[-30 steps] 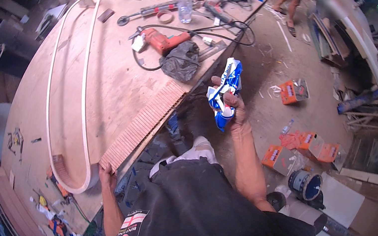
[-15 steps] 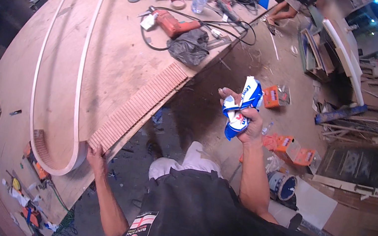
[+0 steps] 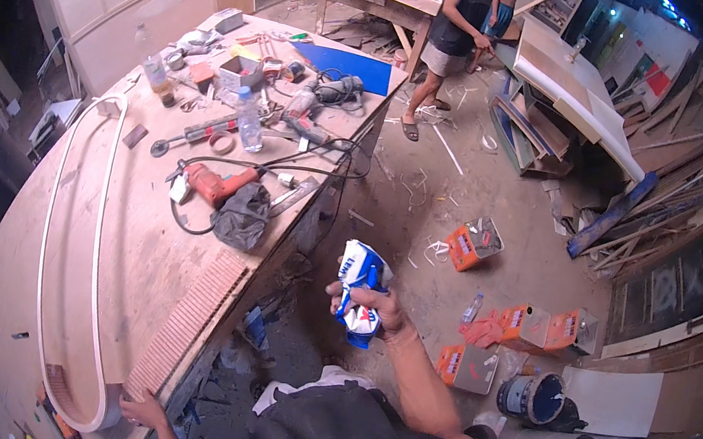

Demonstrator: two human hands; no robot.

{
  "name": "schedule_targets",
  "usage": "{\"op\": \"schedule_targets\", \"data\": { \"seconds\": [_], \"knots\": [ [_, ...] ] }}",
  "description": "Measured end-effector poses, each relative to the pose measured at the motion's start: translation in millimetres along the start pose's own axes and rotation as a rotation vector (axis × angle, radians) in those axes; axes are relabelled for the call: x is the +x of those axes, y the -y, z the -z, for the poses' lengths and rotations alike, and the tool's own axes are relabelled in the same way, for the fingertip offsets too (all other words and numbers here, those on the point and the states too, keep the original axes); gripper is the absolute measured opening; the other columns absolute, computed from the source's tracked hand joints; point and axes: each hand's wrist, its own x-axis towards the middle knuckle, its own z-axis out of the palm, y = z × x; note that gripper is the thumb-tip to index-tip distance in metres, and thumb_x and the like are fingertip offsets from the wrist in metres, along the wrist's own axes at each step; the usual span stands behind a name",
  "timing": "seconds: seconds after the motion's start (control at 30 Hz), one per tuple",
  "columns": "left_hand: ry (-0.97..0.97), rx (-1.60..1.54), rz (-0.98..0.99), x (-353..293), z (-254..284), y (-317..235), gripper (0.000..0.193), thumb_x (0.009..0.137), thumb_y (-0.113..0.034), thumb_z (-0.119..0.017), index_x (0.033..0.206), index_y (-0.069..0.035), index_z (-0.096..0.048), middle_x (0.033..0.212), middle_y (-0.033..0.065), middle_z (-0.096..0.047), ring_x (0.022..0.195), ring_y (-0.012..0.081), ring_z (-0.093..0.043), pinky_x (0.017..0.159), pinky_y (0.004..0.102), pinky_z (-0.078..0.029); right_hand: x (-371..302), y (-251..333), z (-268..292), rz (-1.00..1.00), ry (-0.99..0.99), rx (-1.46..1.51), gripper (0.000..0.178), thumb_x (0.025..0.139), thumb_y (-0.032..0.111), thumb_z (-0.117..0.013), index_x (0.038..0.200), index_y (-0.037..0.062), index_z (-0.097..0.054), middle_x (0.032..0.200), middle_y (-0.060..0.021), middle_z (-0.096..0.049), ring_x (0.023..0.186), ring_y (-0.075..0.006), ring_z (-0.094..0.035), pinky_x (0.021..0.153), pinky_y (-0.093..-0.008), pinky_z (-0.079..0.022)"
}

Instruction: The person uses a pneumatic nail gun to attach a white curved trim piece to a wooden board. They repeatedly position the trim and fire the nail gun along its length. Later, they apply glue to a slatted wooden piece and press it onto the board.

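Note:
My right hand (image 3: 388, 309) is wrapped round a crumpled blue-and-white glue packet (image 3: 363, 276), held up off the table's right edge. On the workbench (image 3: 16, 254), a long wooden strip (image 3: 191, 315) with many cross grooves lies along the near right edge. At its lower end my left hand (image 3: 141, 410) grips the strip, with the fingertips partly hidden. Just left of that hand is the curved end of a long, narrow, rounded wooden frame (image 3: 99, 269), which stands on its edge. The frame's inner bend shows similar grooves.
An orange power drill (image 3: 221, 184), a black plastic bag (image 3: 241, 217), a water bottle (image 3: 249, 122) and cables crowd the bench's far part. Orange-and-silver tins (image 3: 474, 244) and a blue bucket (image 3: 532, 397) stand on the floor. A person (image 3: 455, 31) works beyond, near stacked boards (image 3: 573, 80).
My view has lifted and shows more of the room beyond the bench. The glue packet appears lower and further left, still in my right hand. My left hand stays at the strip's end.

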Motion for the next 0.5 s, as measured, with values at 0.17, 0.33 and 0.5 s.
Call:
{"op": "schedule_targets", "data": {
  "seconds": [0.17,0.33,0.5],
  "knots": [
    [0.085,0.471,-0.103,-23,-29,-42,0.094,0.100,-0.067,-0.049,0.162,-0.002,-0.023,0.170,0.0293,-0.013,0.159,0.0393,-0.012,0.124,0.0629,-0.017,-35,33,60,0.028,-0.100,0.115,0.053,0.087,0.009,-0.074,0.136,0.0011,-0.055,0.102,-0.0164,-0.074,0.092,-0.0284,-0.075,0.085,-0.0421,-0.062],
    [0.278,0.525,0.143,-59,-50,-124,0.103,0.097,-0.079,-0.034,0.166,-0.006,-0.012,0.172,0.0261,-0.005,0.161,0.0392,-0.006,0.124,0.0631,-0.011,-60,63,101,0.027,-0.222,0.056,0.047,0.086,0.009,-0.076,0.128,0.0020,-0.058,0.100,-0.0167,-0.074,0.090,-0.0283,-0.075,0.084,-0.0441,-0.063],
    [0.325,0.497,-0.057,-86,-75,-167,0.100,0.099,-0.077,-0.035,0.167,-0.007,-0.012,0.172,0.0275,-0.007,0.160,0.0406,-0.008,0.124,0.0638,-0.013,-74,73,120,0.048,-0.254,0.077,0.056,0.085,0.015,-0.079,0.134,0.0012,-0.055,0.099,-0.0158,-0.073,0.089,-0.0277,-0.075,0.084,-0.0442,-0.062]
  ]
}}
